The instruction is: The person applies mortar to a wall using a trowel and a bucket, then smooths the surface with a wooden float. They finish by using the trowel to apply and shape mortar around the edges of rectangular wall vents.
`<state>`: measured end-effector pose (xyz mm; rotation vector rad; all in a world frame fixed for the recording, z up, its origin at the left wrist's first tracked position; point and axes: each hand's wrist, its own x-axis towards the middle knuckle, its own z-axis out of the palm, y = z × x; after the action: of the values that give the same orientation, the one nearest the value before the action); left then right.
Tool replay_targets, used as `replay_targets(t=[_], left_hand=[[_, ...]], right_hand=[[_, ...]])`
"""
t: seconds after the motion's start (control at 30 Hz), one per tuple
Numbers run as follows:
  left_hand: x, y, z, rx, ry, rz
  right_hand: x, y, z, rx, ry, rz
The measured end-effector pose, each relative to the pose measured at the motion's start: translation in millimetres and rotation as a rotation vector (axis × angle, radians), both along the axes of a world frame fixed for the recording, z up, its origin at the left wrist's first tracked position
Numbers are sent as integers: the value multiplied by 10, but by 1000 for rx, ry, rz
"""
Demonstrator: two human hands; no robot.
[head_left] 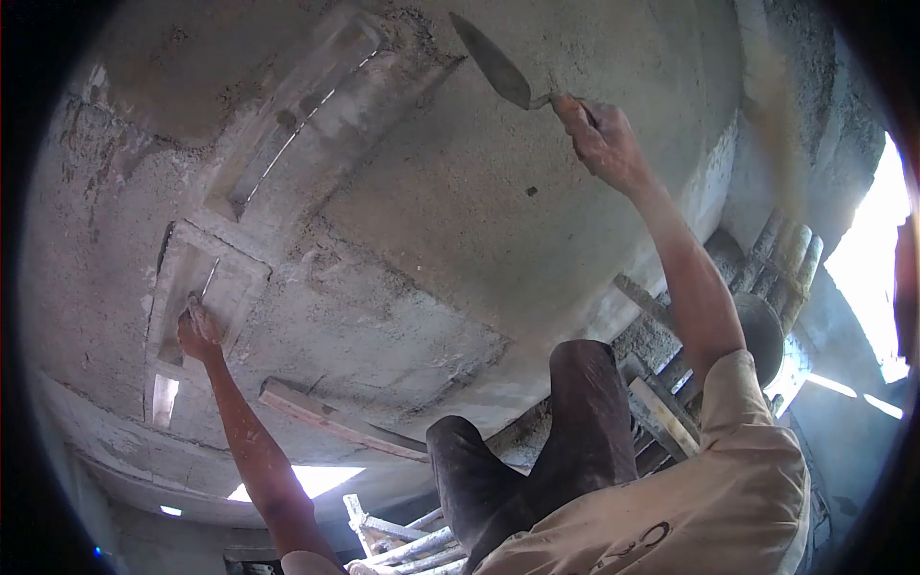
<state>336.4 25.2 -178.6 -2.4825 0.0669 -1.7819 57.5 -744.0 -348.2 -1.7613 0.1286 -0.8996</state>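
Observation:
My right hand [606, 149] is raised at the upper right, fingers wrapped round the handle of a trowel [494, 65]. Its pointed blade aims up and left, in front of the rough cement-plastered wall [460, 220]. On the left, my left hand [199, 331] is at a recessed slot [182, 278] in the wall. The fingers there look curled together at the recess, and what they grip, if anything, is not clear. A longer slotted recess [297, 105] with a thin line of light lies above it.
A wooden plank [340, 420] lies along the wall's lower part. Poles [412, 548] show below my knees. More poles [791, 264] and a round dark container [759, 335] are at the right. Bright daylight enters through an opening [872, 259].

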Motion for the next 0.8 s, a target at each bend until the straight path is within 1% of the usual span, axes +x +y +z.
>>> replay_targets(t=[0.07, 0.17, 0.2, 0.27, 0.37, 0.47, 0.57, 0.67, 0.7, 0.77, 0.8], left_hand=[[101, 197, -54, 154, -101, -48], [201, 338, -63, 123, -110, -24], [207, 373, -73, 161, -95, 9], [55, 208, -32, 236, -71, 72], [-98, -164, 50, -91, 80, 157], [-218, -242, -9, 26, -28, 18], [-230, -328, 68, -77, 80, 162], [-308, -509, 95, -143, 86, 223], [-317, -458, 64, -123, 72, 168], [-210, -234, 33, -89, 31, 48], [-155, -138, 13, -49, 19, 76]], right_hand=[[93, -39, 104, -75, 4, -45], [186, -2, 241, -107, 13, -73], [210, 5, 283, -106, 13, -76], [271, -30, 343, -135, 48, -86], [316, -34, 400, -172, 55, -117], [439, -46, 382, -220, 22, -132], [550, -44, 335, -267, 4, -173], [712, -24, 342, -319, -6, -241], [756, -7, 328, -336, -4, -260], [809, -8, 282, -371, -180, -233], [793, -14, 250, -384, -269, -224]])
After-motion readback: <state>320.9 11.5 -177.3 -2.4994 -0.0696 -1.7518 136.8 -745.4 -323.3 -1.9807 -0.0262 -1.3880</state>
